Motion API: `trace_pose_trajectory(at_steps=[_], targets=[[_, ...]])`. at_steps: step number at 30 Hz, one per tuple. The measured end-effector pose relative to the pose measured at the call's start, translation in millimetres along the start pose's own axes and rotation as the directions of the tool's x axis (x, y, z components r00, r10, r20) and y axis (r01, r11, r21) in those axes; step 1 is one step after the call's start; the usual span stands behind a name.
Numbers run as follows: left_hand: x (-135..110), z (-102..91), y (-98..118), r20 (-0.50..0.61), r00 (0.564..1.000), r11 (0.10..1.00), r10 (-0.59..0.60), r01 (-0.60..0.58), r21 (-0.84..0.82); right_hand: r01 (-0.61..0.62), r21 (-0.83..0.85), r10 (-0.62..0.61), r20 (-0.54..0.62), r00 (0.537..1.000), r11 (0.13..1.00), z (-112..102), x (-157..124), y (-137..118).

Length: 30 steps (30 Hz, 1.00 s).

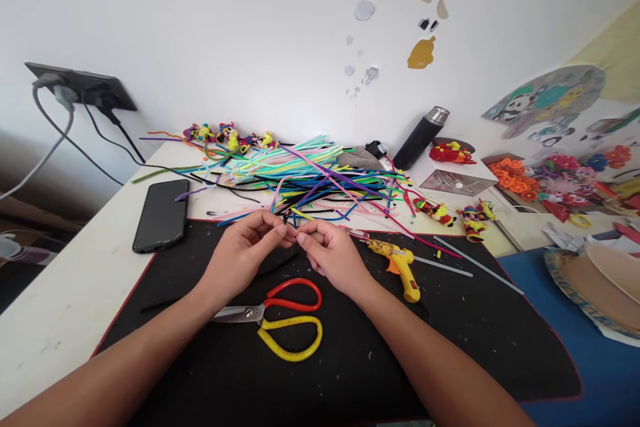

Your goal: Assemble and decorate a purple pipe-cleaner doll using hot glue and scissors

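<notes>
My left hand [245, 250] and my right hand [333, 252] meet over the black mat [210, 360], fingertips pinched together on a thin black pipe cleaner [289, 225]. A dark strand trails from the pinch towards the left across the mat. Just below the hands lie scissors [280, 320] with one red and one yellow handle. A yellow glue gun [400, 263] rests to the right of my right hand. Behind the hands spreads a pile of coloured pipe cleaners [310, 177].
A black phone [161, 215] lies left of the mat. A black bottle [420, 137] leans at the back. Small pipe-cleaner figures [437, 211] and orange flowers [515, 180] sit at the right. A wall socket with cables [83, 90] is at the left; a woven hat [595, 290] lies far right.
</notes>
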<state>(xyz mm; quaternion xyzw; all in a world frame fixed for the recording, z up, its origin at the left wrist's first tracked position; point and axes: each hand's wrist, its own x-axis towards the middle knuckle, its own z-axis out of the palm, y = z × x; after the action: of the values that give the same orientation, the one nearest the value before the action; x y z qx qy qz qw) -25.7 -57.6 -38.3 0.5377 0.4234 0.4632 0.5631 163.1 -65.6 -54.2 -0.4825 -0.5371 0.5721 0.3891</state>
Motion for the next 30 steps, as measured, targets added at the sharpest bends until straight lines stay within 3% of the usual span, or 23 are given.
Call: trace_pose_trajectory(at_steps=[30], targets=[[-0.9,-1.8,-8.3,-0.004,1.0,0.993,0.023,-0.023,0.113,0.023,0.021,-0.023,-0.015,1.0,1.0,1.5,0.1,4.0]])
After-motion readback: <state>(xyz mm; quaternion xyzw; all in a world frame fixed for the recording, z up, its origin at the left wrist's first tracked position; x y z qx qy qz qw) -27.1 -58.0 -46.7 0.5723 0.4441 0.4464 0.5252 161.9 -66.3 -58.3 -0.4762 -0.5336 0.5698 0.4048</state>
